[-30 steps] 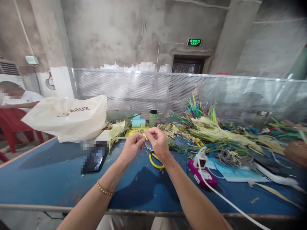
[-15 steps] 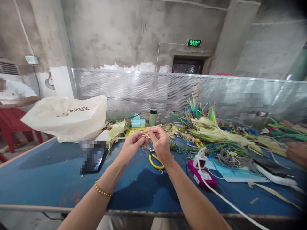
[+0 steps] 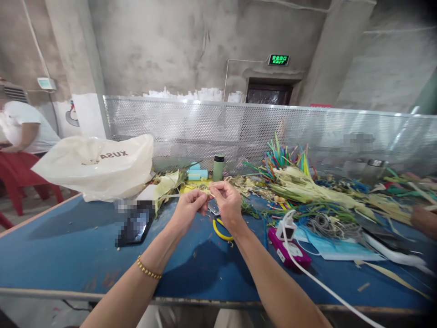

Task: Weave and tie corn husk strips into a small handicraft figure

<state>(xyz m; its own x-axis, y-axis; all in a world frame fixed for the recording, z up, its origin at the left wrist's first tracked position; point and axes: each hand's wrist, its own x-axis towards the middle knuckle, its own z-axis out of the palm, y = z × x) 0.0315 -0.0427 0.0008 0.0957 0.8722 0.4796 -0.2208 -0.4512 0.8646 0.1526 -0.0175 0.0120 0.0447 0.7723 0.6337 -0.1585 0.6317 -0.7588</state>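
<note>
My left hand (image 3: 187, 209) and my right hand (image 3: 227, 205) are raised together above the blue table (image 3: 68, 255). Both pinch a thin pale strip (image 3: 206, 193) between their fingertips. A gold bracelet (image 3: 148, 269) sits on my left wrist. Just below my right hand lie yellow-handled pliers (image 3: 221, 230). A heap of pale leaf strips and coloured cords (image 3: 307, 191) spreads to the right.
A black phone (image 3: 134, 223) lies left of my hands beside a cream plastic bag (image 3: 97, 166). A purple power bank (image 3: 290, 248) with a white cable sits to the right. A green bottle (image 3: 218, 167) stands by the perforated metal screen (image 3: 246, 130). Another person (image 3: 23, 127) sits at far left; another's hand (image 3: 423, 218) shows at right.
My hands stay together on the strip, with the fingers shifting slightly. The person at the far left has straightened up and moved further left.
</note>
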